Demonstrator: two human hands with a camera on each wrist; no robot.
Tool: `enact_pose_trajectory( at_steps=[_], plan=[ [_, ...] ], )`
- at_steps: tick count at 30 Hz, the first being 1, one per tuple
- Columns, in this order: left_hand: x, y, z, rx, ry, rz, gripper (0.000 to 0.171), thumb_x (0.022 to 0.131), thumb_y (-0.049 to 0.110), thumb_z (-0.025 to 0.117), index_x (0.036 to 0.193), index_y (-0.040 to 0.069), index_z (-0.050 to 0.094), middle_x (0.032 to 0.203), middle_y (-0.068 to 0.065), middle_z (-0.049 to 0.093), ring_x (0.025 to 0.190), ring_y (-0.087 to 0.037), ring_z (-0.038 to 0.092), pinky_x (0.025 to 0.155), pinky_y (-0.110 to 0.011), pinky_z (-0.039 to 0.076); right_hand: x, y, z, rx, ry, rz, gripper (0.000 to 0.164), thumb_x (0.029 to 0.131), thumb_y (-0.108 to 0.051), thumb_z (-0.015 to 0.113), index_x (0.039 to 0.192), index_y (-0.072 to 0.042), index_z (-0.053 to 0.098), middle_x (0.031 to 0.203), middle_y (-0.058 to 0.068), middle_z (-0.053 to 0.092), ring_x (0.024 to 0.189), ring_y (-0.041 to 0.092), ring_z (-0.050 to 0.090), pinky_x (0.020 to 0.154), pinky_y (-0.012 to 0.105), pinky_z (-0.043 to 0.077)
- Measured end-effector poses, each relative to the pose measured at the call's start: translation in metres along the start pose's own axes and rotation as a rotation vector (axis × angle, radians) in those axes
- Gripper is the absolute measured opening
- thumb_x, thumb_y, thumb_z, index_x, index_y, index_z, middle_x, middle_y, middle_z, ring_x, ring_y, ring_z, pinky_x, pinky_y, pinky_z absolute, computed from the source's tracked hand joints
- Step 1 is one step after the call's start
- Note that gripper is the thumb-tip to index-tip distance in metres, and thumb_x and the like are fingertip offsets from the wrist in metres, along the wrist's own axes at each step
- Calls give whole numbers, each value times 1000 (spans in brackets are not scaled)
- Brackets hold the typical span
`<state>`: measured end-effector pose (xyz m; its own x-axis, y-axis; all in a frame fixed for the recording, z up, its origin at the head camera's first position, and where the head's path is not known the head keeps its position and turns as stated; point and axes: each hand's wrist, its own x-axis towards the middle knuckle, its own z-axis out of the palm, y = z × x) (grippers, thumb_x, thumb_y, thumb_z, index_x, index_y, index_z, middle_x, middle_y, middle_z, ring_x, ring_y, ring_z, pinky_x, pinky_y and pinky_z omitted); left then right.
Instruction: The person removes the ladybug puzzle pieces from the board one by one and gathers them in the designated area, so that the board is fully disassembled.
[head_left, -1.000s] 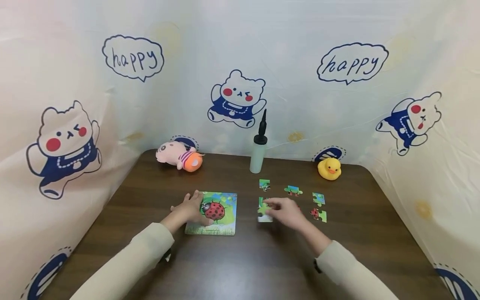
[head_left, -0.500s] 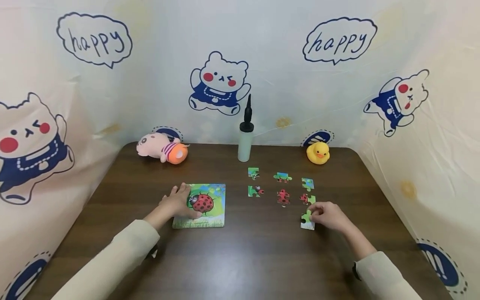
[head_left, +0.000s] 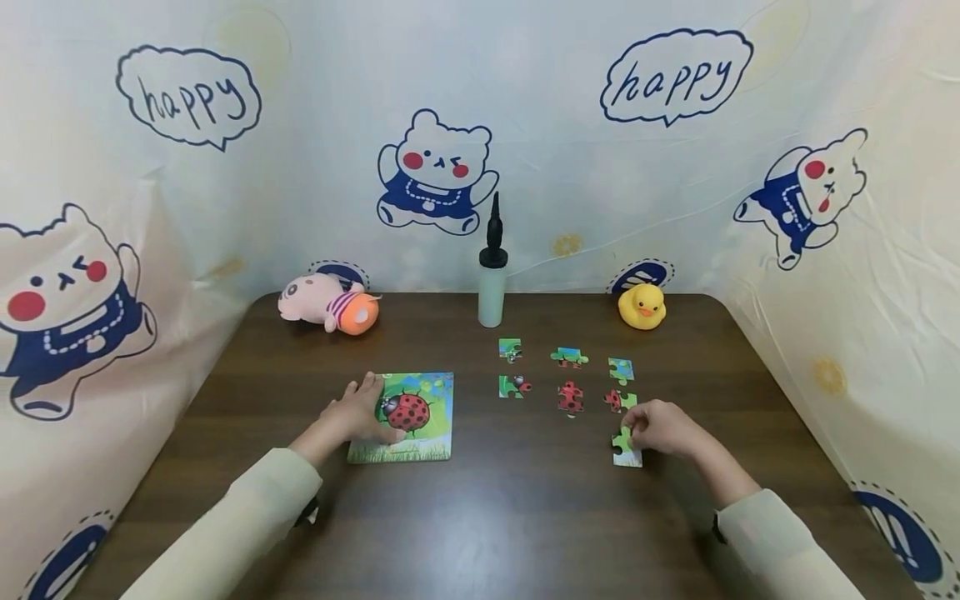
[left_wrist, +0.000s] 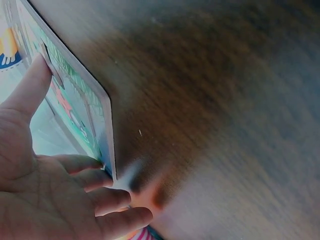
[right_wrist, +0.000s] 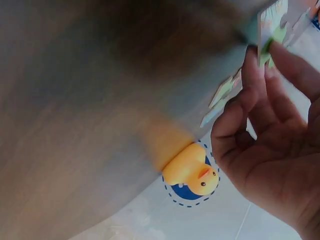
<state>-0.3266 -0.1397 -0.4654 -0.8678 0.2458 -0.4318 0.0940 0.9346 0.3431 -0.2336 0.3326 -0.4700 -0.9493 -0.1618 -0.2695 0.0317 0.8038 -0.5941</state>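
A square board (head_left: 438, 437) printed with a red ladybug lies on the dark table, left of centre. My left hand (head_left: 350, 417) rests at its left side with fingers spread; in the left wrist view the thumb (left_wrist: 35, 82) lies over its printed face and the fingers reach along its edge. My right hand (head_left: 667, 429) pinches a green and white jigsaw piece (head_left: 627, 455) between thumb and fingertips, just below the right column of loose pieces. The right wrist view shows this jigsaw piece (right_wrist: 269, 25) tilted on edge.
Several loose jigsaw pieces lie in two rows, including a red-spotted one (head_left: 571, 397) and a green-blue one (head_left: 510, 349). Behind them stand a pale green hand pump (head_left: 491, 296) and a yellow rubber duck (head_left: 642, 307). A pink plush toy (head_left: 318, 302) lies at the back left.
My right hand has carried the jigsaw piece from the left side of the loose pieces to below their right column. My left hand stays on the board. The head view has shifted.
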Motion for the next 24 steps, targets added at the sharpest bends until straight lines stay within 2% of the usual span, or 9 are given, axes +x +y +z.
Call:
enact_pose_trajectory(
  at_steps=[4,8,14,18,24],
  plan=[
    [0,0,2,11,4,10,116,69,55,76,150,0,13,155,-24,2,138,-50,2,103,-69,8,-1,4,-1,64,-48,-13,20,72,5,67,91,-2,65,66,1,52,61,14,46,58,31,39],
    [0,0,3,10,1,11,117,69,56,76,150,0,13,155,-24,2,138,-49,2,103,-69,8,-1,7,1,80,-69,-6,21,72,5,66,91,-2,64,66,0,52,60,14,46,57,30,39],
    [1,0,2,8,4,10,117,68,56,76,150,1,13,155,-24,2,138,-50,2,103,-69,9,2,10,-3,75,-105,14,22,72,2,68,93,-3,64,67,0,51,61,14,46,56,30,38],
    [2,-1,3,6,-1,4,118,67,57,76,150,0,13,155,-24,2,138,-50,2,103,-69,9,4,11,-6,69,-144,-4,23,72,1,69,94,-2,62,66,0,50,59,13,45,54,29,38],
    [2,0,3,15,-4,5,118,68,58,76,150,0,13,155,-24,1,138,-50,2,103,-68,9,7,6,-5,56,-137,16,26,72,4,72,91,0,55,69,3,51,62,14,47,56,29,40]
  ],
)
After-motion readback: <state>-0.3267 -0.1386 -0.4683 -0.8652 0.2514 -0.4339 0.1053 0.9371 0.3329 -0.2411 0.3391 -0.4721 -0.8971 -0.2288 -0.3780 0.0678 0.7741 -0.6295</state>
